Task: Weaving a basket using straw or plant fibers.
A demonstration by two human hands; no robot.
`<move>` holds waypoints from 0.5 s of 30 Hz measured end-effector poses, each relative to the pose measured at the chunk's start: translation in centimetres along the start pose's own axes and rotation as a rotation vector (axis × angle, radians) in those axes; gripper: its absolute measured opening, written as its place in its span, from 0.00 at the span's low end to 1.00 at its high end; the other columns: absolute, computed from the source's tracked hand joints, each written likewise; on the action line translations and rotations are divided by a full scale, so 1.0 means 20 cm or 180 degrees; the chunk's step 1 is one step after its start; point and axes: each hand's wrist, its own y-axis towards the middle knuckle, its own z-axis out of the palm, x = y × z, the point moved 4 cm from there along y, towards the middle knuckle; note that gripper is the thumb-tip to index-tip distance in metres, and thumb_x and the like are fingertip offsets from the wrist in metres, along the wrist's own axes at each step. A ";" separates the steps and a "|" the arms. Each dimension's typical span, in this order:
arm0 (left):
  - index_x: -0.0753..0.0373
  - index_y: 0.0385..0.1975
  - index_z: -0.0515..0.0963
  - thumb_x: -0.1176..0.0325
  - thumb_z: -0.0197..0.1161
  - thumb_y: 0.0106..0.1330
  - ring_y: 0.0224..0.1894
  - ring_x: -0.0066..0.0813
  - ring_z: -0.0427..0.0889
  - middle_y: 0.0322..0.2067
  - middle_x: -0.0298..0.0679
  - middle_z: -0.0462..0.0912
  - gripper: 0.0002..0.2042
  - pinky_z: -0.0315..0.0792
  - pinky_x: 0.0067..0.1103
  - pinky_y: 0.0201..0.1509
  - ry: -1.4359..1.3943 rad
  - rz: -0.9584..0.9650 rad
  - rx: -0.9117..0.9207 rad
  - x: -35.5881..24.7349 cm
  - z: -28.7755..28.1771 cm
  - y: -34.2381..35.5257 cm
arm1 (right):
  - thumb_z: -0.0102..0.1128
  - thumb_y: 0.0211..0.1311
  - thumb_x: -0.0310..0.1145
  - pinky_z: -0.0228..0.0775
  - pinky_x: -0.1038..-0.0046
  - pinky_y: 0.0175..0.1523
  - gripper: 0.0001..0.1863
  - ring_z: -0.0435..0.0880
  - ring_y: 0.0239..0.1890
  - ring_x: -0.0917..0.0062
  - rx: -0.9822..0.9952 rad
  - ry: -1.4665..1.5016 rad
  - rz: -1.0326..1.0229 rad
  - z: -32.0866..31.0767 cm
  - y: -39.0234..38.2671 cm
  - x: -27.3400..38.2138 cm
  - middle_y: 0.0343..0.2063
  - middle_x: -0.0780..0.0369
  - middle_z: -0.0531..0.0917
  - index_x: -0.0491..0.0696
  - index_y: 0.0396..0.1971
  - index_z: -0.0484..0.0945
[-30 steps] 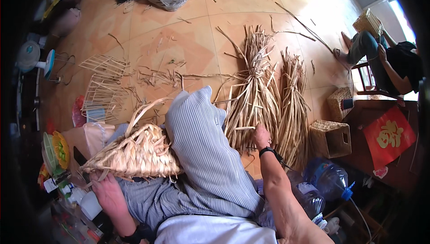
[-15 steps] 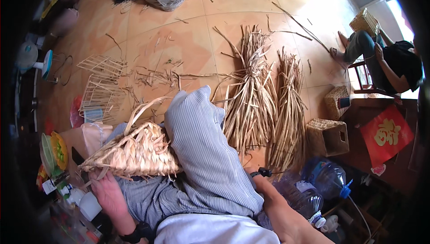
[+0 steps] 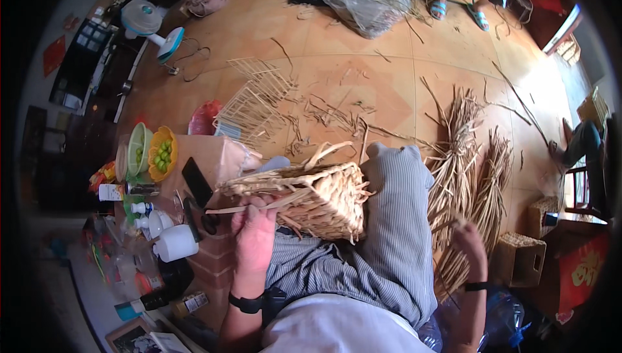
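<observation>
My left hand (image 3: pixel 254 230) is closed on a loose strip at the near edge of a woven straw basket (image 3: pixel 324 204), which lies tilted on my lap with strip ends sticking out. My striped trousers (image 3: pixel 395 243) show beside and below it. My right hand (image 3: pixel 468 239), slightly blurred, is out to the right, closed on a straw strip (image 3: pixel 447 222) in front of two upright-looking bundles of dried straw (image 3: pixel 453 152).
At left, a cloth-covered table (image 3: pixel 220 155) holds fruit bowls (image 3: pixel 162 152), a phone (image 3: pixel 197 181) and bottles. Wire frames (image 3: pixel 256 113) and bags (image 3: pixel 363 3) lie on the floor. Finished baskets (image 3: pixel 518 259) stand right. Other people sit at far right (image 3: pixel 580 142) and top (image 3: pixel 476 13).
The view has swung left, showing more of the table. The basket has turned on my lap with my left hand. My right hand has moved up from beside my leg, now with a strip.
</observation>
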 end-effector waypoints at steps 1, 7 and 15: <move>0.61 0.52 0.77 0.66 0.62 0.78 0.62 0.37 0.77 0.49 0.34 0.81 0.09 0.70 0.40 0.73 -0.0004 -0.0053 0.0090 0.01 0.03 0.01 | 0.64 0.76 0.41 0.54 0.80 0.18 0.09 0.67 0.15 0.90 -0.0552 0.0041 -0.0481 -0.13 0.00 0.10 0.18 0.75 0.73 0.51 0.43 0.83; 0.61 0.50 0.78 0.64 0.62 0.79 0.60 0.37 0.78 0.47 0.35 0.82 0.09 0.73 0.39 0.69 -0.0084 0.0017 0.0163 -0.02 0.04 -0.01 | 0.63 0.78 0.43 0.45 0.87 0.17 0.08 0.61 0.13 0.94 -0.1848 0.1005 -0.2238 -0.20 -0.23 0.79 0.19 0.75 0.73 0.55 0.42 0.83; 0.68 0.63 0.73 0.66 0.64 0.77 0.49 0.30 0.85 0.48 0.42 0.86 0.19 0.78 0.28 0.59 0.0528 -0.0009 0.0302 -0.06 0.20 -0.02 | 0.55 0.81 0.50 0.62 0.81 0.23 0.15 0.73 0.22 0.87 -0.0892 0.0138 -0.1897 -0.07 0.10 0.49 0.29 0.69 0.79 0.52 0.45 0.78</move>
